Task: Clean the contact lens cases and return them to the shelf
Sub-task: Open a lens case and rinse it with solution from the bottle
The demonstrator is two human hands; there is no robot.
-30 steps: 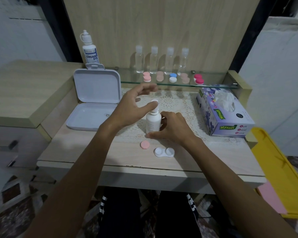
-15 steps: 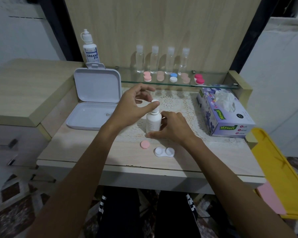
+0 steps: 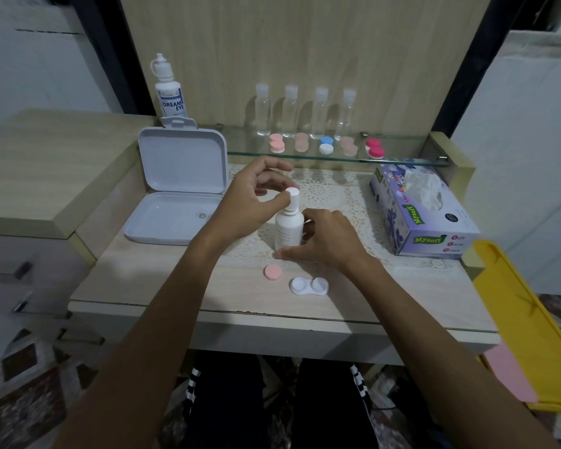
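Observation:
A small white bottle point(image 3: 288, 231) stands upright on the lace mat. My left hand point(image 3: 252, 205) pinches its white cap point(image 3: 292, 192) between thumb and fingers. My right hand point(image 3: 325, 238) curls round the bottle's body from the right, thumb low at its base. In front of the bottle lie an uncapped white contact lens case point(image 3: 309, 286) and a loose pink cap point(image 3: 273, 272) on the table. Several capped lens cases point(image 3: 325, 146) in pink, blue and red sit on the glass shelf point(image 3: 399, 161) at the back.
An open white plastic box point(image 3: 175, 202) stands left of my hands. A tissue box point(image 3: 421, 209) lies at the right. A Dream Eye bottle point(image 3: 169, 92) and several clear bottles point(image 3: 289, 108) stand at the back. A yellow bin point(image 3: 525, 319) sits beyond the table's right edge.
My left hand's fingers have shifted slightly round the cap. The bottle and my right hand stay where they were.

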